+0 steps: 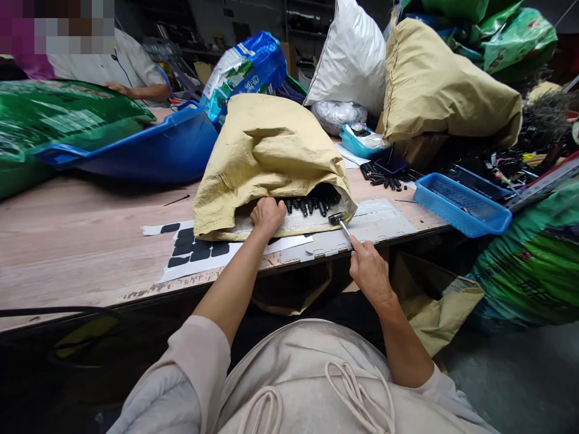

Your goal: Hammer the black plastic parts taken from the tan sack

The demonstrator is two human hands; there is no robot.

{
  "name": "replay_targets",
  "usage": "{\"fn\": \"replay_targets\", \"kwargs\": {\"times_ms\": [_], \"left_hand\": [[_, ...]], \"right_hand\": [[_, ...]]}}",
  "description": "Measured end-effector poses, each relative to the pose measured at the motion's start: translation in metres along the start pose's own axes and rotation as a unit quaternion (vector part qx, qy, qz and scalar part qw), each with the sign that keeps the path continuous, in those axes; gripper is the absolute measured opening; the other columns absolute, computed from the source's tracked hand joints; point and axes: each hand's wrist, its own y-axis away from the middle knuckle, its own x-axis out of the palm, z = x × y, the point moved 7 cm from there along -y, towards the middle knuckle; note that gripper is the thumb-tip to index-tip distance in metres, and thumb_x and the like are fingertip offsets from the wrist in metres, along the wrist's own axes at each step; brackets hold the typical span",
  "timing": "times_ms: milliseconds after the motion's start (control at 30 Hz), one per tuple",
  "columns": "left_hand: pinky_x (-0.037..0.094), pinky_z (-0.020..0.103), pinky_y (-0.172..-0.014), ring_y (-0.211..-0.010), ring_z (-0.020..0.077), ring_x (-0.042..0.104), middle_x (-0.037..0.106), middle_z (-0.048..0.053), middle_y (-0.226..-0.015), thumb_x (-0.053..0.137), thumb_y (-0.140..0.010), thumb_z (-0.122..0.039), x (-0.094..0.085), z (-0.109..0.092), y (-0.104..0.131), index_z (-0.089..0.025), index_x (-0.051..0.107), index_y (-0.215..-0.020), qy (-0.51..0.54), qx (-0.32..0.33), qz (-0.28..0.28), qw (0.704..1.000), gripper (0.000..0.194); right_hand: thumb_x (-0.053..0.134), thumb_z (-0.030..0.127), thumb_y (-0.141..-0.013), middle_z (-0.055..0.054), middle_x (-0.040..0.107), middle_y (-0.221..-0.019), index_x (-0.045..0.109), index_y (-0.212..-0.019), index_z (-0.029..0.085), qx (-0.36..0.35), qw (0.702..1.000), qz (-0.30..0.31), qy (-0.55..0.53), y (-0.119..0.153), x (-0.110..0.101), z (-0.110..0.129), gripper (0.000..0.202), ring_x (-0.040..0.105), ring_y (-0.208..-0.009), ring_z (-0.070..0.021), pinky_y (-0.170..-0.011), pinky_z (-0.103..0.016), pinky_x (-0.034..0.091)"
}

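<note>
A tan woven sack (275, 135) lies on the bench with its mouth facing me, and several black tapered pieces (310, 206) show inside it. My left hand (268, 216) is closed at the sack's mouth, beside those pieces; whatever its fingers hold is hidden. In my right hand (370, 272) is a small hammer (346, 230), gripped by its metal handle. The dark hammer head sits at the right corner of the sack's opening. Under the sack lies a white sheet with black rounded squares (192, 248), next to a grey flat board (380, 218).
A blue basin (154, 147) and green bag (58, 120) stand at left. A blue basket (459, 208) sits at the right bench edge. More black pieces (384, 179) lie behind the board. Another full tan sack (447, 84) rests behind. Across the bench sits a person (136, 66).
</note>
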Motion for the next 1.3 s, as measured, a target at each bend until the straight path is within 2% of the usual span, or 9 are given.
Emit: {"fn": "replay_targets", "kwargs": {"times_ms": [133,300,467,567,733,933,1067,1200,1300], "left_hand": [[0.054,0.055,-0.095,-0.116,0.0478,0.072,0.077,0.027,-0.119,0.064,-0.095,-0.041,0.004,0.004,-0.007,-0.017,0.079,-0.098,0.014,-0.031,-0.020,0.999,0.029],[0.055,0.049,-0.090,-0.109,0.0415,0.074,0.081,0.019,-0.110,0.077,-0.084,-0.037,-0.005,0.017,-0.006,-0.021,0.083,-0.097,0.026,-0.036,-0.006,0.999,0.021],[0.052,0.040,-0.075,-0.092,0.0347,0.074,0.082,0.013,-0.089,0.083,-0.077,-0.037,-0.023,0.037,0.013,-0.021,0.086,-0.090,0.059,0.025,0.020,0.998,0.021],[0.048,0.034,-0.065,-0.073,0.0260,0.070,0.078,0.007,-0.075,0.082,-0.077,-0.042,-0.024,0.040,0.039,-0.020,0.087,-0.094,0.122,0.092,0.075,0.985,0.028],[0.046,0.031,-0.059,-0.059,0.0198,0.063,0.070,0.000,-0.067,0.079,-0.078,-0.042,-0.001,0.032,0.077,-0.022,0.088,-0.099,0.157,0.152,0.219,0.951,0.031],[0.050,0.034,-0.078,-0.088,0.0242,0.070,0.075,0.004,-0.094,0.087,-0.074,-0.046,0.001,0.016,0.082,-0.024,0.087,-0.102,0.128,0.261,0.141,0.946,0.037],[0.050,0.035,-0.083,-0.097,0.0255,0.070,0.077,0.004,-0.105,0.083,-0.081,-0.049,0.009,0.018,0.082,-0.026,0.085,-0.101,0.116,0.242,0.120,0.956,0.030],[0.050,0.035,-0.084,-0.098,0.0251,0.071,0.079,0.003,-0.106,0.081,-0.083,-0.044,0.015,0.023,0.082,-0.027,0.084,-0.103,0.142,0.227,0.115,0.956,0.027],[0.051,0.035,-0.084,-0.098,0.0242,0.071,0.079,0.002,-0.105,0.082,-0.083,-0.043,0.016,0.025,0.081,-0.027,0.084,-0.102,0.165,0.235,0.114,0.951,0.025]], "right_hand": [[0.050,0.018,-0.108,-0.010,0.070,-0.120,0.060,-0.161,0.029,-0.002,1.000,0.005,-0.002,0.000,0.000,0.000,0.055,0.072,-0.103,-0.0235,-0.074,-0.028,0.050],[0.050,0.019,-0.107,-0.010,0.071,-0.120,0.061,-0.161,0.030,0.002,1.000,0.007,-0.010,0.000,-0.001,0.001,0.056,0.072,-0.102,-0.0235,-0.076,-0.027,0.052],[0.051,0.019,-0.107,-0.010,0.071,-0.121,0.059,-0.162,0.031,0.011,1.000,0.019,-0.007,0.000,-0.002,0.002,0.057,0.072,-0.103,-0.0245,-0.076,-0.028,0.053],[0.052,0.019,-0.108,-0.010,0.071,-0.123,0.058,-0.163,0.032,0.009,1.000,0.020,-0.002,0.000,-0.002,0.003,0.056,0.072,-0.104,-0.0247,-0.077,-0.028,0.053],[0.052,0.018,-0.108,-0.010,0.071,-0.124,0.058,-0.163,0.030,0.014,1.000,0.024,-0.010,0.000,-0.004,0.003,0.056,0.073,-0.106,-0.0247,-0.079,-0.028,0.053],[0.053,0.017,-0.107,-0.010,0.073,-0.123,0.061,-0.160,0.030,0.018,0.999,0.012,-0.028,0.000,-0.003,0.001,0.056,0.073,-0.106,-0.0242,-0.081,-0.027,0.054],[0.056,0.018,-0.102,-0.012,0.075,-0.127,0.067,-0.155,0.027,0.002,0.994,-0.017,-0.106,-0.005,0.006,-0.012,0.055,0.074,-0.112,-0.0271,-0.091,-0.031,0.058],[0.051,0.019,-0.100,-0.013,0.076,-0.138,0.069,-0.151,0.019,-0.078,0.955,-0.081,-0.273,-0.007,0.005,-0.018,0.054,0.070,-0.129,-0.0280,-0.115,-0.041,0.056],[0.047,0.025,-0.105,-0.013,0.077,-0.137,0.064,-0.157,0.019,-0.121,0.919,-0.087,-0.364,0.001,0.003,-0.009,0.055,0.073,-0.123,-0.0261,-0.113,-0.042,0.058]]}}
